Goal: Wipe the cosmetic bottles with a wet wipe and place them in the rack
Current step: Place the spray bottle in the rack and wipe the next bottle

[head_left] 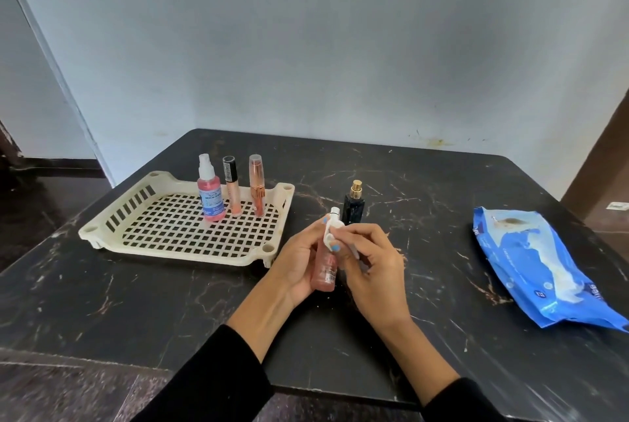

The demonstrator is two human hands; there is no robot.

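My left hand (296,260) holds a small pink bottle (325,272) with a white top upright above the table. My right hand (372,268) presses a white wet wipe (332,232) against the bottle's neck. A cream plastic rack (170,234) lies to the left. In it stand a pink spray bottle (211,198), a slim tube with a black cap (232,188) and a rose-gold tube (257,186). A dark perfume bottle (354,205) with a gold top stands on the table just behind my hands.
A blue pack of wet wipes (531,268) lies at the right side of the black marble-look table (136,302). A pale wall stands behind the table. The table's front edge runs below my forearms, which wear black sleeves.
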